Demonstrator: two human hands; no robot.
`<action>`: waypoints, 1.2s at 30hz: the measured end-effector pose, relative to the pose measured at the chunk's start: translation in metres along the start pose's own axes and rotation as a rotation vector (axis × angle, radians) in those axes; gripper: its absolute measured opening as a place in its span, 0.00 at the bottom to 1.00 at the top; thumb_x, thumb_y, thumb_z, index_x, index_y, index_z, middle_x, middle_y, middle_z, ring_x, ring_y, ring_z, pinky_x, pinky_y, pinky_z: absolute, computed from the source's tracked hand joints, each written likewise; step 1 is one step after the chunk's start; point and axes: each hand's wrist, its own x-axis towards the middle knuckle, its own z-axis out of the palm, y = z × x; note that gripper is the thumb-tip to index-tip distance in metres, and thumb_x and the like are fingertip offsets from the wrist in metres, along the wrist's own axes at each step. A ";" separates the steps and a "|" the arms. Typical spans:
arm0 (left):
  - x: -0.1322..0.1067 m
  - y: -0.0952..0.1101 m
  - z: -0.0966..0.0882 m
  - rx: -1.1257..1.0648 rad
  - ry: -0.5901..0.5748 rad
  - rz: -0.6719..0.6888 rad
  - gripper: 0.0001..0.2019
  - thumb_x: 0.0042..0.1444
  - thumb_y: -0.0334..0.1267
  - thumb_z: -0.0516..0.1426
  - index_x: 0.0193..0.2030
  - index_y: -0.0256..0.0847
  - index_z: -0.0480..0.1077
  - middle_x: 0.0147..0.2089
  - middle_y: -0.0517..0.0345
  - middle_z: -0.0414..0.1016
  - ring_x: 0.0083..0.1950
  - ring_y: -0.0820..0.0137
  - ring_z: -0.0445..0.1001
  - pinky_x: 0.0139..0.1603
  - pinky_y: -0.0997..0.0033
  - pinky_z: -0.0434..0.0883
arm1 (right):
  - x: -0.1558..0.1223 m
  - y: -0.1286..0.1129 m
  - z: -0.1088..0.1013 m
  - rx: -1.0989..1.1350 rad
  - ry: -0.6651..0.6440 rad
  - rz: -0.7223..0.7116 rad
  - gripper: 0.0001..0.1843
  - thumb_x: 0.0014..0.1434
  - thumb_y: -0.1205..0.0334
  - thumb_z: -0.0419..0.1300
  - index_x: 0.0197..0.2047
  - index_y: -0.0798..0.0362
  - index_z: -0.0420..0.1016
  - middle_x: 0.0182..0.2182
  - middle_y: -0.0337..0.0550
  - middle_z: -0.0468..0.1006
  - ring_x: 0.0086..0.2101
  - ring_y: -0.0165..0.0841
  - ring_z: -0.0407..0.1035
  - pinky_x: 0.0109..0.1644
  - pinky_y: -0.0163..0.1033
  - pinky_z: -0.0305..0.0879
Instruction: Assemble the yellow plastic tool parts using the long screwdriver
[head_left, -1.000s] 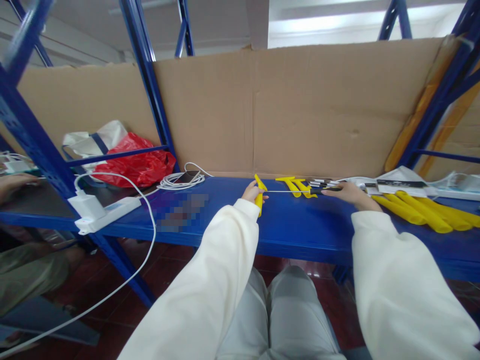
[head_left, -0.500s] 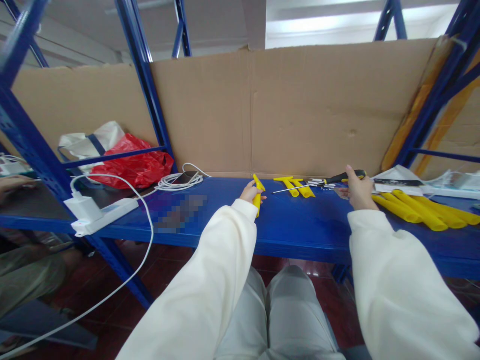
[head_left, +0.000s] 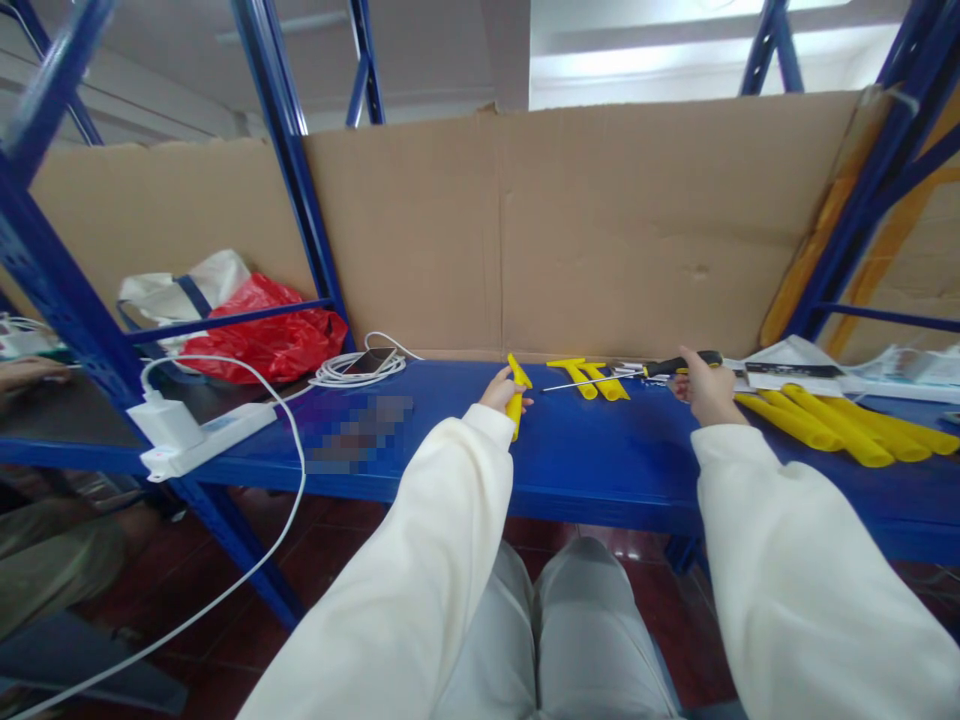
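My left hand (head_left: pixel 499 392) is closed around a yellow T-shaped plastic piece (head_left: pixel 515 410), its crossbar up and its stem pointing down above the blue shelf (head_left: pixel 585 460). My right hand (head_left: pixel 707 388) grips the black and yellow handle of a screwdriver (head_left: pixel 660 368). The long thin shaft points left, its tip a little to the right of the yellow piece and apart from it. Behind the shaft lie more yellow T-shaped pieces (head_left: pixel 611 386). Small metal parts, too small to make out, lie close to the screwdriver handle.
Several yellow tubes (head_left: pixel 840 430) lie at the right, before a white box (head_left: pixel 795 378). Coiled white cable (head_left: pixel 358 368), a red plastic bag (head_left: pixel 274 335) and a power strip (head_left: pixel 214 440) are at the left. Cardboard (head_left: pixel 585 230) stands behind. Another person's hand (head_left: pixel 30 372) shows at far left.
My right hand and the screwdriver have shifted slightly left. My left hand keeps its hold on the yellow piece. The whole view has tilted up a little.
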 end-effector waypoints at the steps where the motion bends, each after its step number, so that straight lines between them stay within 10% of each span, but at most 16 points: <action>1: 0.000 -0.001 0.000 -0.003 -0.001 0.004 0.44 0.60 0.22 0.57 0.82 0.51 0.54 0.62 0.44 0.79 0.25 0.76 0.75 0.20 0.79 0.66 | 0.000 0.000 0.000 -0.038 0.015 0.007 0.11 0.67 0.61 0.67 0.36 0.51 0.69 0.15 0.33 0.68 0.12 0.28 0.61 0.11 0.28 0.55; 36: -0.001 -0.001 -0.002 0.060 -0.246 -0.002 0.42 0.63 0.23 0.58 0.81 0.52 0.56 0.58 0.48 0.79 0.25 0.77 0.75 0.21 0.80 0.66 | -0.007 -0.011 -0.001 0.168 0.008 0.033 0.11 0.72 0.58 0.58 0.36 0.47 0.63 0.18 0.34 0.69 0.14 0.29 0.65 0.15 0.27 0.62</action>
